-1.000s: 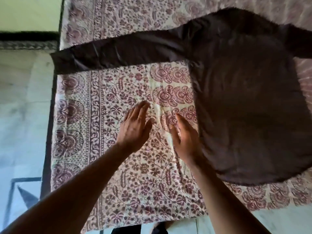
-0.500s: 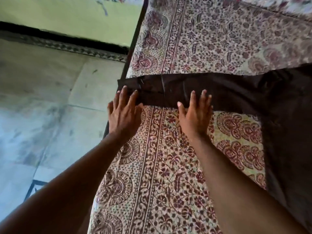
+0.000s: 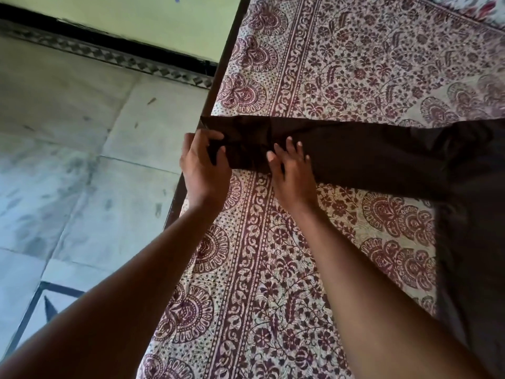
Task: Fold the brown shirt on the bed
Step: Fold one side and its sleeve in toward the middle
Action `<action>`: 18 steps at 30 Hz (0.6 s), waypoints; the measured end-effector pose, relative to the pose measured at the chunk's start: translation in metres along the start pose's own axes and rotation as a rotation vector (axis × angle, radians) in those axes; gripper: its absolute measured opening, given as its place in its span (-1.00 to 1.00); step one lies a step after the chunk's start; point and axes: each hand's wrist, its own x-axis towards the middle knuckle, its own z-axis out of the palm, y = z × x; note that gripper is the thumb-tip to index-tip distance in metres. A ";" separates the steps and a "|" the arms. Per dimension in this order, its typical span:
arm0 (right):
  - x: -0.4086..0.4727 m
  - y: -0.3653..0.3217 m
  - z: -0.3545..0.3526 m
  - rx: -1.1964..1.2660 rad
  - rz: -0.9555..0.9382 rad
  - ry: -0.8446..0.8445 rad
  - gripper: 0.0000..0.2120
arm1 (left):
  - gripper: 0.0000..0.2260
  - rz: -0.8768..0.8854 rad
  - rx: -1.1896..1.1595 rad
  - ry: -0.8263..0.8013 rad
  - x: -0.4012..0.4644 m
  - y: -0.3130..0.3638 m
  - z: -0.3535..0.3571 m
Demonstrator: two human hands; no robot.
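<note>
This is a bedroom in a home. A bed point(image 3: 355, 64) takes up the right side, covered with a cream bedsheet point(image 3: 273, 269) block-printed in maroon flowers and paisley borders. Beside it lies a pale tiled floor point(image 3: 68, 146) with a dark patterned border strip point(image 3: 109, 54), running to a light green painted wall point(image 3: 164, 17) with a black skirting.

Brown shirt point(image 3: 396, 157) spread on patterned bedsheet point(image 3: 341, 64), sleeve point(image 3: 273, 140) stretched to bed's left edge. Left hand point(image 3: 203, 165) grips the cuff end; right hand point(image 3: 293, 170) presses flat on sleeve beside it. Tiled floor point(image 3: 68, 146) at left.
</note>
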 end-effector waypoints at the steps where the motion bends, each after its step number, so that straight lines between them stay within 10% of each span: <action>1: 0.001 -0.001 -0.009 0.189 0.023 0.043 -0.48 | -0.77 0.024 -0.058 0.005 -0.002 0.009 0.001; 7: 0.022 0.010 -0.082 1.022 0.534 -0.101 -0.21 | -0.60 0.172 -0.213 -0.281 -0.043 0.064 0.032; 12: 0.015 0.058 -0.134 0.859 0.476 -0.203 -0.72 | -0.80 0.266 -0.225 -0.512 -0.084 0.097 0.064; 18: -0.042 0.125 -0.199 0.866 0.392 -0.137 -0.83 | -0.66 -0.173 -0.251 -0.448 -0.136 0.123 0.099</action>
